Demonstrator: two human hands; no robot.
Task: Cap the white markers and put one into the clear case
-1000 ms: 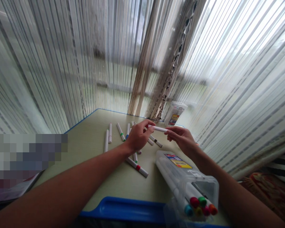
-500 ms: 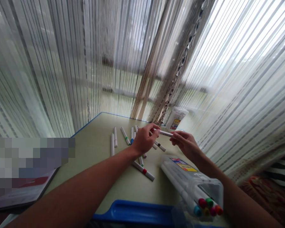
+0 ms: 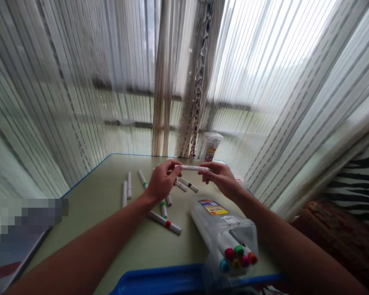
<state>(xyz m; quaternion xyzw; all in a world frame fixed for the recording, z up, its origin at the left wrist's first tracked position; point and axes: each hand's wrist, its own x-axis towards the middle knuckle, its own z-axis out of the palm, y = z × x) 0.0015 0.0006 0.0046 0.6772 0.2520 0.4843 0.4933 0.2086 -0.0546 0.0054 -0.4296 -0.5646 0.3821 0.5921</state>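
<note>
Between my two hands a white marker (image 3: 192, 167) is held level above the far part of the table. My left hand (image 3: 163, 180) pinches one end and my right hand (image 3: 219, 175) pinches the other. Beneath and around my left hand lie several loose white markers, among them one with a red band (image 3: 168, 224), one with a green band (image 3: 163, 207) and one with a dark band (image 3: 189, 185). Near my right forearm, a clear plastic marker case (image 3: 213, 219) lies on its side, with several colored marker ends showing at its near opening.
A second clear plastic case (image 3: 211, 148) stands upright at the table's back edge by the string curtain (image 3: 132, 61). A blue tray (image 3: 160, 280) runs along the near edge of the pale green table (image 3: 89, 205). At left lies a flat dark-edged object (image 3: 18, 254).
The view has swung to the right, so the table things sit further left. Both hands still hold the marker, which is now closer to level.
</note>
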